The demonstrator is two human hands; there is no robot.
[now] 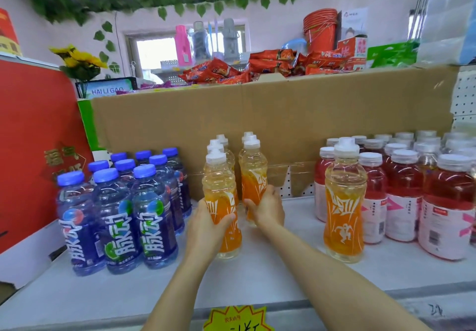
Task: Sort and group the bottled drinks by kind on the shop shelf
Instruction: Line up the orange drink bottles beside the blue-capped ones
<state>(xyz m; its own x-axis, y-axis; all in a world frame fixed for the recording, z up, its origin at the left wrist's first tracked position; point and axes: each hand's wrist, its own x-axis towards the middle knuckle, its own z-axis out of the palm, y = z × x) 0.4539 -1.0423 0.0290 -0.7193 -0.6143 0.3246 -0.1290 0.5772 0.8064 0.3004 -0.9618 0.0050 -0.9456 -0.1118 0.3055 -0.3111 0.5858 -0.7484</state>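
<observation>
Both hands are busy in the middle of the shelf (pixel 257 276), each wrapped round an orange drink. The left hand (pixel 206 223) grips the front orange bottle (pixel 222 201) of the left-hand row at its label, fingers curled round the front. The right hand (pixel 266 208) holds the front bottle of the neighbouring row (pixel 253 173) low down, thumb toward the other hand. The two hands sit close together but apart, and both bottles stand upright on the shelf.

Behind the hands the orange drinks already form two short rows running back to the cardboard box (pixel 257 124). To the left of the left hand the blue bottles (pixel 118 207) stand packed as one block. To the right of the right hand the red drinks (pixel 412 189) are massed together too.

So most of the sorting looks done. What seems left is one stray orange bottle (pixel 345 201), which stands well to the right of the right hand, at the front edge of the red group and touching or nearly touching it. It likely needs to join the orange rows, which the hands appear to be squaring up.
</observation>
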